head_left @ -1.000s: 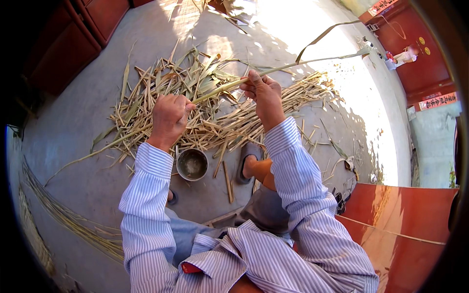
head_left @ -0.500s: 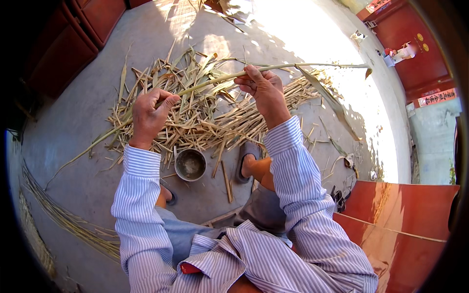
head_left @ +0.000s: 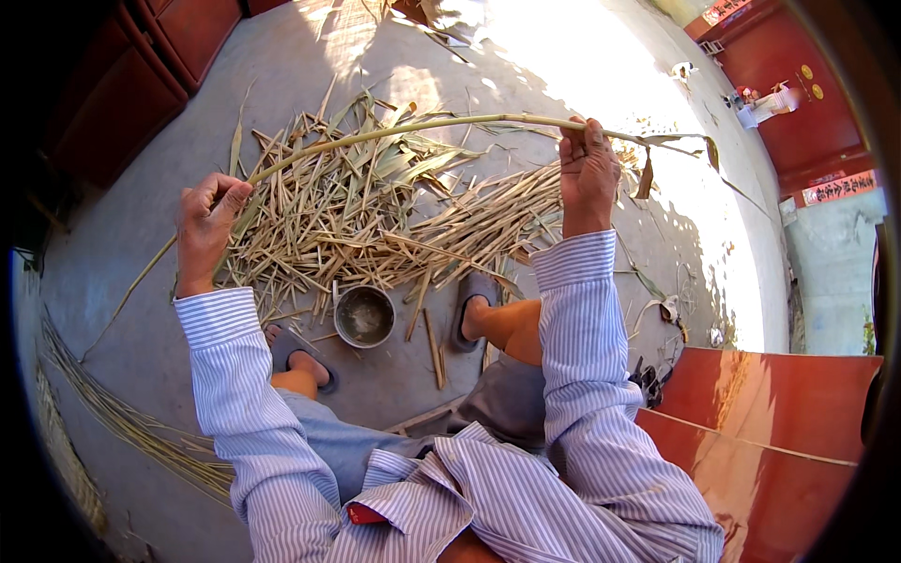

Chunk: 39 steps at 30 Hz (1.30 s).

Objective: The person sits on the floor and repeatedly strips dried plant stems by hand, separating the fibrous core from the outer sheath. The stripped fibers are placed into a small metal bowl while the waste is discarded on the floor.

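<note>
A long, thin green-yellow plant stalk (head_left: 413, 128) is held up across the view, bowing slightly upward. My left hand (head_left: 211, 225) is closed around it on the left, and its thin tail runs down to the floor at far left. Toward the other end my right hand (head_left: 589, 169) grips the stalk, thumb against fingers. Beyond that hand, dry leaf pieces (head_left: 645, 178) hang from the tip. Below the stalk lies a loose pile of cut stalks and dry leaves (head_left: 310, 216).
A metal mug (head_left: 364, 316) with a handle stands between my slippered feet. Thin stalks (head_left: 141, 413) lie in a bundle at lower left. A red panel (head_left: 779, 399) is at my right. A person (head_left: 774, 105) and a small animal (head_left: 682, 70) are by the far red door.
Both hands have moved apart along the stalk, the left one leftward and the right one rightward. The long leaf hanging near the right end no longer shows there. My left foot has come into view.
</note>
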### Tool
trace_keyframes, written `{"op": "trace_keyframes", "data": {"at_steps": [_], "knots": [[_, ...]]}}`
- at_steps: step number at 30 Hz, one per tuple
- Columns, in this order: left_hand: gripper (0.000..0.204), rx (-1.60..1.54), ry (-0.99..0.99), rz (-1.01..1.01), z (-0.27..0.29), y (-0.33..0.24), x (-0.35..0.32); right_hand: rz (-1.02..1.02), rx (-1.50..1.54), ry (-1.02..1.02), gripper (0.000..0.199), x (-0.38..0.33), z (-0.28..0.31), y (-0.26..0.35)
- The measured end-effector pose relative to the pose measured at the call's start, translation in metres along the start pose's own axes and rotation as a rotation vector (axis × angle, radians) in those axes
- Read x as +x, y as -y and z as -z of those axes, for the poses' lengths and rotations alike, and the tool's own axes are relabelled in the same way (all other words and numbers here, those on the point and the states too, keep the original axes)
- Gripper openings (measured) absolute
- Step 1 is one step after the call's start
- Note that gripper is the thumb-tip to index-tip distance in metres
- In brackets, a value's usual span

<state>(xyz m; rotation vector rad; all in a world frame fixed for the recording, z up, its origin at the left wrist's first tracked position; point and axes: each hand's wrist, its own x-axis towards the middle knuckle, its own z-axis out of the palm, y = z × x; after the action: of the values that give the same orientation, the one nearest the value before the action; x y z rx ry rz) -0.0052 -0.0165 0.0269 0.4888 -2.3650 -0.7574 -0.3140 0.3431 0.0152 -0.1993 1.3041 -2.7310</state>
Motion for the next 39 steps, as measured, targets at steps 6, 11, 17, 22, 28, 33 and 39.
{"op": "trace_keyframes", "data": {"at_steps": [6, 11, 17, 22, 28, 33, 39], "knots": [[0.026, 0.048, 0.108, -0.091, -0.026, -0.024, -0.007, -0.088, -0.001, -0.011, 0.015, -0.003, 0.011, -0.006], [0.029, 0.001, 0.010, -0.156, -0.063, -0.066, -0.002, -0.051, -0.052, -0.176, 0.018, -0.013, -0.011, -0.015], [0.028, -0.184, 0.112, 0.005, -0.065, -0.048, -0.007, -0.218, 0.011, 0.111, 0.030, -0.015, -0.019, -0.027], [0.024, -0.253, 0.169, 0.076, -0.065, -0.044, -0.009, -0.308, -0.040, 0.311, 0.026, -0.048, -0.059, -0.052], [0.024, -0.233, 0.027, -0.016, -0.077, -0.046, -0.018, -0.250, -0.166, 0.157, 0.020, -0.045, -0.062, -0.062], [0.022, -0.146, 0.071, -0.027, -0.065, -0.037, -0.022, -0.246, -0.175, 0.017, 0.020, -0.037, -0.058, -0.051], [0.022, -0.173, 0.199, 0.072, -0.008, -0.023, -0.022, -0.273, -0.134, -0.035, 0.014, -0.011, -0.022, -0.030]]}}
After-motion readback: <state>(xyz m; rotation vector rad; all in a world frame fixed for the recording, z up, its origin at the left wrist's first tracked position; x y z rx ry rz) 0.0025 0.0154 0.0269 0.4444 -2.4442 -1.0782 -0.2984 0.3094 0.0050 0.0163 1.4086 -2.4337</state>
